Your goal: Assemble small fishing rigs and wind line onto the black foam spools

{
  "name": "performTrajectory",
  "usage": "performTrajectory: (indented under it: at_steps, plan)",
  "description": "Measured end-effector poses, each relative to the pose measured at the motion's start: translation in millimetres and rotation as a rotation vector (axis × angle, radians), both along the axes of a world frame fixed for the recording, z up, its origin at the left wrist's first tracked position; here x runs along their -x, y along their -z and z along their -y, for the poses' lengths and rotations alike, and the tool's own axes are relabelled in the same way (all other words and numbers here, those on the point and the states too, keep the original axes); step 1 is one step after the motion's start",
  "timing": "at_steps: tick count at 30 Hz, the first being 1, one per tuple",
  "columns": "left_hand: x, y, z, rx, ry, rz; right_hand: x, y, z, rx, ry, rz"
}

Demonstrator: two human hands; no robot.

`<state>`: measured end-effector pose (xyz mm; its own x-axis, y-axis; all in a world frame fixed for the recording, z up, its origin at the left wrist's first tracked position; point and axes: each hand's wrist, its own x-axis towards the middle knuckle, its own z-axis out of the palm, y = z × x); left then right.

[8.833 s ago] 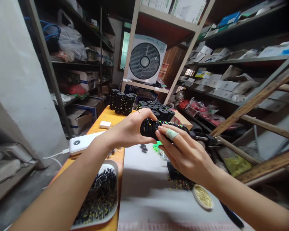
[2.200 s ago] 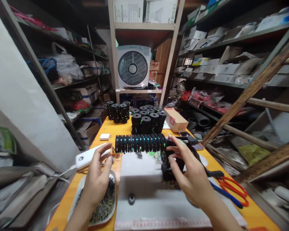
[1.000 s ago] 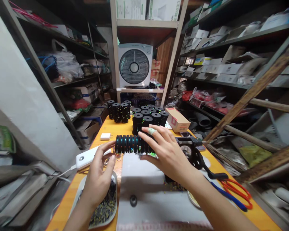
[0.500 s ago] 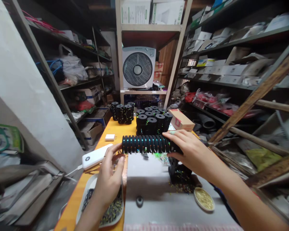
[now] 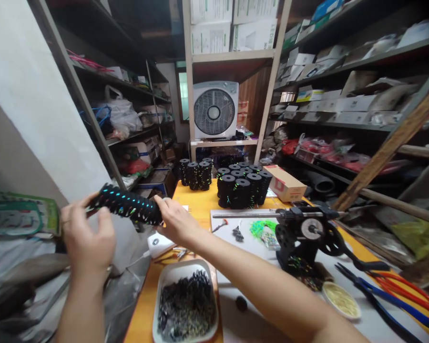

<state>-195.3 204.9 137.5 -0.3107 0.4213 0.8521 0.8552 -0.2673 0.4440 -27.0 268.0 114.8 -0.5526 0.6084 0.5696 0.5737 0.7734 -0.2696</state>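
Observation:
A black ridged foam spool [image 5: 130, 204] with blue and light-coloured specks along its grooves is held in the air, left of the table and tilted down to the right. My left hand [image 5: 87, 233] is wrapped round its left end. My right hand [image 5: 177, 220] grips its right end, fingers over the top. To the right stands a small black hand-cranked winder [image 5: 303, 233] with a bare metal rod [image 5: 246, 216] pointing left. Below my right forearm sits a white tray [image 5: 157, 305] of small dark metal pieces.
Several similar black spools [image 5: 243, 190] stand upright at the back, beside a cardboard box [image 5: 285, 183]. A white power bank [image 5: 159, 244] lies near the left edge. Blue-handled pliers [image 5: 382, 297], a small dish [image 5: 341, 301] and green strands [image 5: 262, 229] are on the right.
The spool has come off the winder's rod and moved left in both hands, leaving the rod bare. My view has turned, so the tray and pliers show more fully.

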Motion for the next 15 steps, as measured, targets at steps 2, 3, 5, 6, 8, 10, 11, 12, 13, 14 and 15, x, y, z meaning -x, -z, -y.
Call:
performTrajectory:
  at_steps: [2, 3, 5, 6, 8, 10, 11, 12, 13, 14, 15]
  plan:
    - [-4.5, -11.7, -34.8, 0.005, 0.03, -0.101, 10.2, 10.8, -36.4, 0.045, 0.052, -0.042]
    - [-10.1, -15.7, -56.6, 0.019, 0.063, -0.154, 11.4, 15.9, -56.3, 0.067, 0.09, -0.061]
    - [-24.0, -19.2, -104.6, 0.06, 0.148, -0.262, 9.0, 25.6, -95.7, 0.114, 0.195, -0.098]
    - [-30.9, -18.8, -128.5, 0.089, 0.199, -0.317, 6.3, 30.8, -113.6, 0.139, 0.257, -0.114]
    - [-41.8, -13.4, -172.0, 0.14, 0.293, -0.404, 0.2, 42.3, -144.0, 0.2, 0.386, -0.139]
    - [-47.6, -2.7, -206.2, 0.184, 0.369, -0.471, -4.7, 55.5, -166.7, 0.263, 0.493, -0.158]
    - [-48.6, 4.2, -219.6, 0.199, 0.394, -0.493, -6.1, 62.5, -175.6, 0.292, 0.535, -0.165]
    - [-48.6, 11.8, -230.9, 0.214, 0.415, -0.513, -6.6, 69.4, -183.2, 0.321, 0.571, -0.171]
    - [-47.7, 19.6, -240.3, 0.227, 0.434, -0.529, -6.0, 76.1, -189.7, 0.349, 0.6, -0.174]
    - [-46.3, 27.4, -248.3, 0.239, 0.449, -0.541, -4.3, 82.4, -195.2, 0.376, 0.626, -0.178]
    - [-44.6, 34.8, -255.3, 0.249, 0.46, -0.548, -1.6, 88.1, -200.0, 0.401, 0.65, -0.183]
